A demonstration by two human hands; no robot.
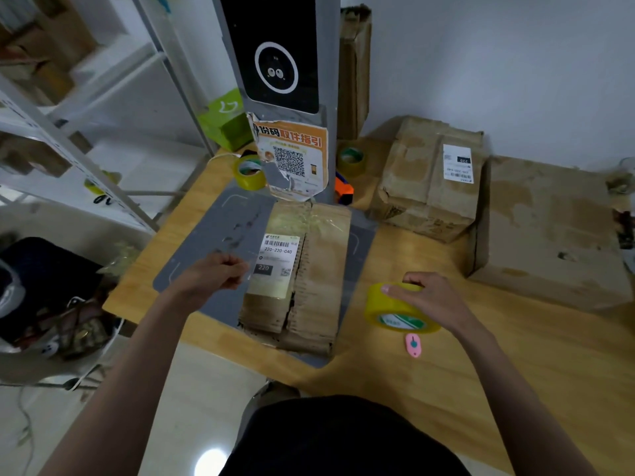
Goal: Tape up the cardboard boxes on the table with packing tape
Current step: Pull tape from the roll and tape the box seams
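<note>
**Inspector:** Hands first, head view, the only one on file; left hand (220,269) has fingers curled at the near box's left edge beside its shipping label (276,264); it appears to pinch something thin and clear, possibly a tape end, but I cannot tell for certain; right hand (429,300) grips the yellow tape roll (398,309), which rests on the wooden table (446,389).

**Clerk:** And the box?

**Inspector:** Near cardboard box (302,276) lies flat on a grey mat (213,235); centre seam split and ragged; glossy film already over its far end.

**Clerk:** Handling?

**Inspector:** Judged light and soft; worn, crumpled board will likely buckle under pressure; hold it by the side edges, not the seam; the roll is stiff, best gripped round its rim; film likely clings and tears readily.

**Clerk:** Other items?

**Inspector:** Pink cutter (413,345) just beside the roll; two larger boxes (429,180) at the far right.
</note>
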